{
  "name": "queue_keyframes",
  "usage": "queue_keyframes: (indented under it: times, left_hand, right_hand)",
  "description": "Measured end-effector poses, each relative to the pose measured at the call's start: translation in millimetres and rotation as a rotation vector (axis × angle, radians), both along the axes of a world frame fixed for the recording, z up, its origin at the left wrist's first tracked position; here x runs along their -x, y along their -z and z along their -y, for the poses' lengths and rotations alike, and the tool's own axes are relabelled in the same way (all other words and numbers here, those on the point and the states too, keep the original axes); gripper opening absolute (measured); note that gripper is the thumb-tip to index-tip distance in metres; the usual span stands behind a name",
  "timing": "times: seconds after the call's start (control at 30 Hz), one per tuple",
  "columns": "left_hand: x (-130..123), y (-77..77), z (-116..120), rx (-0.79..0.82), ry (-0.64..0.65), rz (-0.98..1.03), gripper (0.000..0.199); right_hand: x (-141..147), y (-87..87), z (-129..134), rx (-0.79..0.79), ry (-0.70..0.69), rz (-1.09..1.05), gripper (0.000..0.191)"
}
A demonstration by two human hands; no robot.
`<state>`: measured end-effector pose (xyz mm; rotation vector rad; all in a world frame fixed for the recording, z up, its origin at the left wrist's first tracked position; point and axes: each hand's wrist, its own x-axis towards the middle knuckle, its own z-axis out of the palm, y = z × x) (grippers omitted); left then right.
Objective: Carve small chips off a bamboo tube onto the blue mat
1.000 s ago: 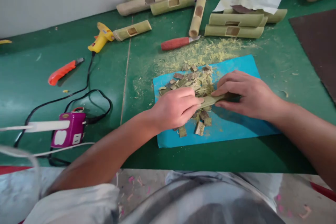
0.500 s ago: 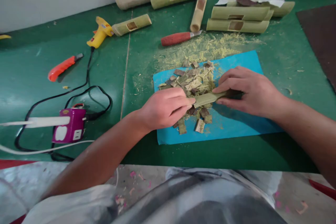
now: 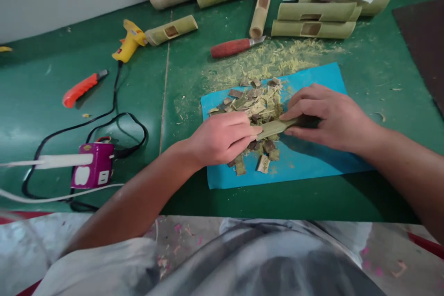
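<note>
A flat green-brown strip (image 3: 274,129), leaf- or bark-like, is stretched between my hands over a blue sheet (image 3: 312,165). My left hand (image 3: 224,138) pinches its left end between thumb and fingers. From the other side, my right hand (image 3: 326,115) grips the strip, its dark far part running under the palm. Below and around the strip lies a heap of small torn brown and green pieces (image 3: 256,101) with pale shavings. Part of that heap is hidden behind my left hand.
Beyond the sheet lies a red-handled knife (image 3: 231,48) among shavings. Cut bamboo tubes (image 3: 314,29) line the back. To the left are a yellow glue gun (image 3: 130,41), an orange utility knife (image 3: 81,89) and a purple power adapter (image 3: 93,166) with trailing cords.
My left fingertips have shifted slightly right along the strip, closer to my right hand. My right hand keeps its grip, and the whole view has tilted a little.
</note>
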<state>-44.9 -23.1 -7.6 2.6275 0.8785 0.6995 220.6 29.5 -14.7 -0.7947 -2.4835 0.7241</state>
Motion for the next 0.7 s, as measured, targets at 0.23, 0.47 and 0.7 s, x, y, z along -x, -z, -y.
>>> queue_keyframes:
  times: [0.23, 0.47, 0.7]
  left_hand:
    - [-2.5, 0.0, 0.1, -0.016, 0.001, 0.012, 0.021]
    - [-1.3, 1.9, 1.4, -0.025, -0.012, 0.009, 0.023]
    - [-0.6, 2.0, 2.6, -0.002, -0.04, 0.005, 0.02]
  right_hand:
    - [-0.8, 0.3, 0.6, -0.004, -0.004, -0.02, 0.011]
    - [-0.2, -2.0, 0.7, 0.031, 0.012, 0.028, 0.013]
    - [0.2, -2.0, 0.0, 0.019, -0.008, 0.031, 0.014]
